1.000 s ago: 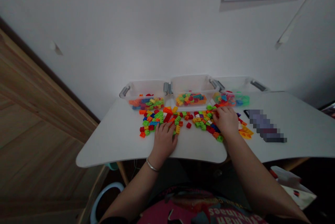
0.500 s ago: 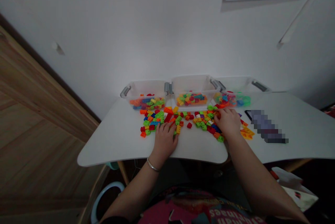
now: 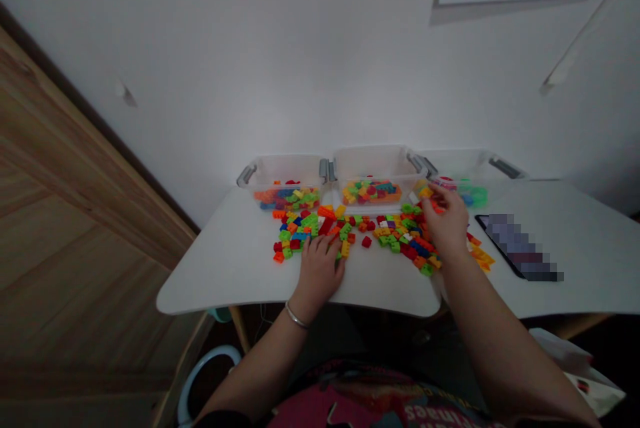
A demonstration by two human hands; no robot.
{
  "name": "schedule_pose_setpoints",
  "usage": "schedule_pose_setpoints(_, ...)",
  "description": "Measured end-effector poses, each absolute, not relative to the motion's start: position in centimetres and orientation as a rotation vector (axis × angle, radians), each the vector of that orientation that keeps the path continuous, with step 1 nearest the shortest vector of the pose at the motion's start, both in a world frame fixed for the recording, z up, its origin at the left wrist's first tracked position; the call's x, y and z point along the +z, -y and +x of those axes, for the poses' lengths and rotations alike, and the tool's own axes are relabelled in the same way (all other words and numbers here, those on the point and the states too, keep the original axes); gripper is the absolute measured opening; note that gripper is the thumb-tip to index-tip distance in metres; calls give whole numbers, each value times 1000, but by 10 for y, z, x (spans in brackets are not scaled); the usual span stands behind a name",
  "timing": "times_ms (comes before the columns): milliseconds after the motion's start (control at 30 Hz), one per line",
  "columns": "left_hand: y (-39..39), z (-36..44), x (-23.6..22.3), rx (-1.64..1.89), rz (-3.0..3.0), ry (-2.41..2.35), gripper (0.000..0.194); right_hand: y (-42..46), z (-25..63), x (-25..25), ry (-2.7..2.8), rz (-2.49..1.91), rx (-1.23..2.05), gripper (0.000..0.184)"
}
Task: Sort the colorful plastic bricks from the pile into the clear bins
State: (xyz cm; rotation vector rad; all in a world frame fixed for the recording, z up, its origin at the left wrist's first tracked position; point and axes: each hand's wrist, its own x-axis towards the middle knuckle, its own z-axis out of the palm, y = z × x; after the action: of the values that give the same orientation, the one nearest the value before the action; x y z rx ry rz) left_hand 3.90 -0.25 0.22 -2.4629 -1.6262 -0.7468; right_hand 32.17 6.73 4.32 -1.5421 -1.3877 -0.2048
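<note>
My left hand (image 3: pixel 323 269) lies palm down at the front of the left pile of toy building bricks (image 3: pixel 313 223), its fingers stretched over the bricks and slightly spread. My right hand (image 3: pixel 449 225) is raised over the back of the right pile of toy bricks (image 3: pixel 404 236). Its thumb and fingers pinch a yellow toy brick (image 3: pixel 425 193) in front of the right clear bin (image 3: pixel 475 161). The hand covers part of that pile and of the bin's front.
Two more clear bins, left (image 3: pixel 287 165) and middle (image 3: pixel 373 161), stand against the wall with bricks inside. A lone red brick (image 3: pixel 367 241) lies between the piles on the white table (image 3: pixel 215 271). A phone (image 3: pixel 517 248) lies at the right.
My right hand has lifted from the right pile and moved up toward the right bin, with a yellow brick between its fingers. My left hand stays at the left pile. The view has shifted slightly.
</note>
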Motion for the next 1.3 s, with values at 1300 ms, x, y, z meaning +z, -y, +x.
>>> schedule_pose_setpoints(1300,2,38,1,-704,-2473,1655,40,-144,283,102,1700,-1502,-268,33)
